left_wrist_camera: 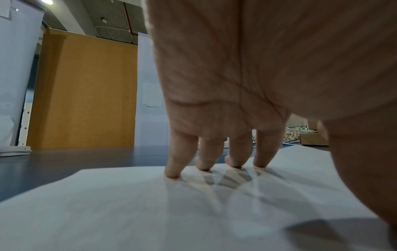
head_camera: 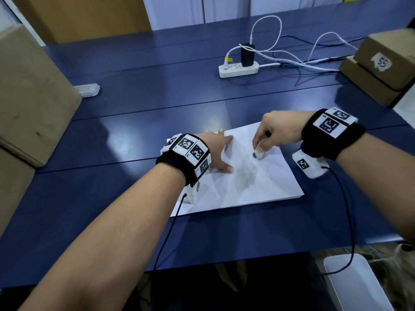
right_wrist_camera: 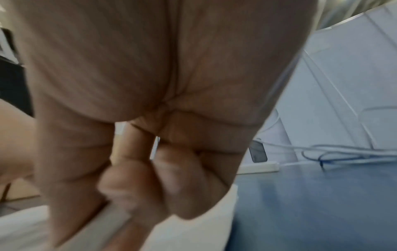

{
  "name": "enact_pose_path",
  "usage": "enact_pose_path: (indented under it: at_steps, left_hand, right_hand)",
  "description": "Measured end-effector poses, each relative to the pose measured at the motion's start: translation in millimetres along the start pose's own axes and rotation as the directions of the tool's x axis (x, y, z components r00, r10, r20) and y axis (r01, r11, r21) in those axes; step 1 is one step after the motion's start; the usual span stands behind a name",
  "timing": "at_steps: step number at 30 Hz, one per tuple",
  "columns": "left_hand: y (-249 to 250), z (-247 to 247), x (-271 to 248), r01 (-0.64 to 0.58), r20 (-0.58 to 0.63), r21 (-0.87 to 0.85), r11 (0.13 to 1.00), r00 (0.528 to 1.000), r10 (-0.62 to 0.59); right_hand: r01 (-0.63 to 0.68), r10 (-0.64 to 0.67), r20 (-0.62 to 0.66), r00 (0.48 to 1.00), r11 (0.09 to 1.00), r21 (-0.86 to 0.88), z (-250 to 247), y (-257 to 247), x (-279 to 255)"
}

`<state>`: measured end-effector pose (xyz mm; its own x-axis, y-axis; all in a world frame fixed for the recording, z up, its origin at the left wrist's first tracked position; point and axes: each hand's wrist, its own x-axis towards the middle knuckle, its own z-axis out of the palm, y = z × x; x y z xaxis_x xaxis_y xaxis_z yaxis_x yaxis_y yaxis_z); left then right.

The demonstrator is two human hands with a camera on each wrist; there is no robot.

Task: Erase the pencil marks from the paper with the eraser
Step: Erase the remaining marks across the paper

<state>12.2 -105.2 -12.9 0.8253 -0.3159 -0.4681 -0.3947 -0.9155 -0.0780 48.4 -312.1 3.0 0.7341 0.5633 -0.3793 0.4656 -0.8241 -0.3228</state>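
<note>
A white sheet of paper [head_camera: 258,187] lies on the blue table [head_camera: 134,113], with faint grey pencil smudges [head_camera: 246,178] near its middle. My left hand [head_camera: 219,151] presses flat on the paper's left part, its fingertips [left_wrist_camera: 171,173] spread straight on the sheet [left_wrist_camera: 128,212]. My right hand [head_camera: 272,133] pinches a white eraser [head_camera: 258,152] whose dark tip touches the paper's upper middle. In the right wrist view the curled fingers [right_wrist_camera: 133,178] hide most of the eraser, and the picture is blurred.
A white power strip [head_camera: 238,69] with a black charger [head_camera: 247,55] and tangled cables [head_camera: 314,61] sits at the back. Cardboard boxes stand at the left [head_camera: 29,97] and at the back right [head_camera: 381,63]. A small white device [head_camera: 88,89] lies near the left box.
</note>
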Motion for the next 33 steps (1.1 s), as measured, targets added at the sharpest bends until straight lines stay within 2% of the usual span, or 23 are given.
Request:
enact_pose_path:
  at_steps: [2,4,6,8,11,12,13,15,17,18,20,23,24,25,26,28,30,31,33]
  left_hand:
    - [0,1,0,-0.002,-0.001,-0.003,1.000,1.000,0.002]
    - [0,1,-1,-0.002,-0.012,-0.012,1.000,1.000,0.002]
    - [0,1,-1,0.001,-0.015,-0.011,1.000,1.000,-0.001]
    - [0,1,-1,-0.004,-0.009,-0.012,1.000,1.000,0.004]
    - [0,1,0,-0.002,-0.011,-0.013,1.000,1.000,0.002]
    - [0,1,0,-0.001,-0.011,-0.014,1.000,1.000,0.001]
    - [0,0,-1,0.000,-0.008,-0.013,1.000,1.000,0.000]
    - [1,-1,-1,0.003,0.002,-0.007,1.000,1.000,-0.003]
    - [1,-1,-2,0.005,0.004,-0.012,1.000,1.000,-0.005]
    - [1,-1,-3,0.005,0.004,-0.012,1.000,1.000,-0.005]
    - [1,-1,-3,0.008,0.009,-0.008,1.000,1.000,-0.007]
    - [1,-1,-3,0.013,0.012,-0.009,1.000,1.000,-0.013]
    - [1,-1,-3,0.014,0.012,-0.008,1.000,1.000,-0.013]
    - [2,-1,-3,0.014,0.014,-0.007,1.000,1.000,-0.014]
    - [2,-1,-3,0.014,0.014,-0.008,1.000,1.000,-0.014]
    - [2,-1,-4,0.016,0.010,-0.010,1.000,1.000,-0.016]
    - [2,-1,-6,0.019,0.014,-0.021,1.000,1.000,-0.019]
    - [2,-1,-7,0.021,0.017,-0.027,0.999,1.000,-0.020]
    - [3,-1,-7,0.020,0.025,-0.029,0.999,0.999,-0.019]
  right_hand:
    - [-0.044,0.040,-0.133,0.990,0.999,-0.031,-3,4,7]
    - [-0.101,0.081,-0.278,0.957,0.993,-0.056,-5,10,14]
    - [-0.107,0.077,-0.320,0.944,0.991,-0.076,-5,12,16]
    - [-0.054,0.036,-0.246,0.969,0.996,-0.066,-3,8,8]
    - [0.025,-0.025,0.026,0.999,1.000,0.002,2,-4,-5]
    - [0.030,-0.030,0.061,0.998,1.000,0.003,1,-5,-6]
    - [0.021,-0.020,0.039,0.999,1.000,-0.016,0,-4,-3]
    - [-0.045,0.035,-0.128,0.991,0.996,-0.077,-5,0,8]
    - [-0.121,0.090,-0.300,0.950,0.989,-0.086,-8,6,18]
    - [-0.133,0.100,-0.335,0.937,0.988,-0.078,-8,8,19]
    - [-0.109,0.080,-0.308,0.948,0.991,-0.077,-7,10,16]
    - [-0.020,0.019,-0.029,0.999,0.999,-0.028,-3,2,0]
    - [0.001,-0.001,0.051,0.999,1.000,-0.017,-2,-2,-4]
    - [0.015,-0.013,0.075,0.997,1.000,-0.017,-2,-3,-4]
    - [0.016,-0.014,0.046,0.999,0.999,-0.037,-4,-3,-2]
    - [-0.048,0.038,-0.106,0.994,0.995,-0.091,-7,1,7]
    - [-0.122,0.089,-0.256,0.963,0.986,-0.115,-9,6,16]
    - [-0.132,0.094,-0.286,0.954,0.984,-0.117,-8,8,17]
    - [-0.112,0.080,-0.242,0.967,0.987,-0.120,-6,8,11]
